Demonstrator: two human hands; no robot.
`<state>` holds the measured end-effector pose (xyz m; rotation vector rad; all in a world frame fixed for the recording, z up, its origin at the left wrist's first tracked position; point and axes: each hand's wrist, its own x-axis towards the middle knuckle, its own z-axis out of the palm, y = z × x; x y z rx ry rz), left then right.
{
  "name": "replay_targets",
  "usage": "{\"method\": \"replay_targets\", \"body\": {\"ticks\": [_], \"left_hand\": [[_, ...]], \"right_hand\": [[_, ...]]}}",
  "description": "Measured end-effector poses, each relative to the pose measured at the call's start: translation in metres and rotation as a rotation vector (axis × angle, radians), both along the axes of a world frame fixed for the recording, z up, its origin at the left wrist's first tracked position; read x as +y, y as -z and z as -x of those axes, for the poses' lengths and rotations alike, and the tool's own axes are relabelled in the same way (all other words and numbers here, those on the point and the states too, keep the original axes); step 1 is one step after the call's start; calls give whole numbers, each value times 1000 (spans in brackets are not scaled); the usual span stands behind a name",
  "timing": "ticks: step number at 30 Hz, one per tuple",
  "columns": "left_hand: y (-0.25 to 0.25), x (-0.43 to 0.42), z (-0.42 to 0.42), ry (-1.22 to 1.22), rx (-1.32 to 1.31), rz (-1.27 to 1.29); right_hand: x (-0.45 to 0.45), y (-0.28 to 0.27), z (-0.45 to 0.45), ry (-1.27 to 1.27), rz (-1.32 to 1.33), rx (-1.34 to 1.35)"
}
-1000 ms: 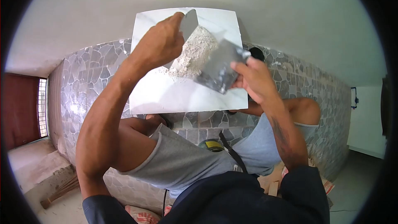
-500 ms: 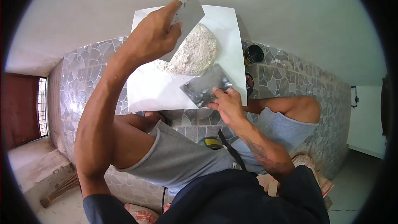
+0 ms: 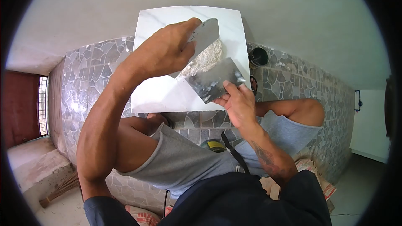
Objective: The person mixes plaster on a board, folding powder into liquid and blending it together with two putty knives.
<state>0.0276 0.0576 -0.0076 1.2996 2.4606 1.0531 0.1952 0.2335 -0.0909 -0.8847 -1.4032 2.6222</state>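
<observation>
My left hand is closed on a flat metal scraper, its blade tilted over the far left side of a crumbly off-white mound. My right hand grips a second metal scraper by its near edge, thumb on top. Grey-white smears mark that blade, which lies at the near side of the mound. Both blades hide part of the mound, which rests on a white board with faint grey veins. Whether the mound is dry powder or damp paste I cannot tell.
A black round tub stands right of the board on the stone-patterned tiles. Between my legs lies a yellow-and-black round object. Printed sacks sit close to me, and a stick broom lies at left.
The left scraper has moved right and toward me, and the mound has been gathered smaller between the blades. The right scraper has shifted slightly right and up.
</observation>
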Motion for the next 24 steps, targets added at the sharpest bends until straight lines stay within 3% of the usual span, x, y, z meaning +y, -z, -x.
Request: {"method": "replay_targets", "body": {"ticks": [7,14,24], "left_hand": [[9,15,-3,83,96,34],[23,-1,29,-102,186,111],[15,-11,35,-206,142,29]], "right_hand": [[-3,-34,56,-78,-163,96],[16,-47,53,-90,-211,34],[117,21,22,-182,-423,-307]]}}
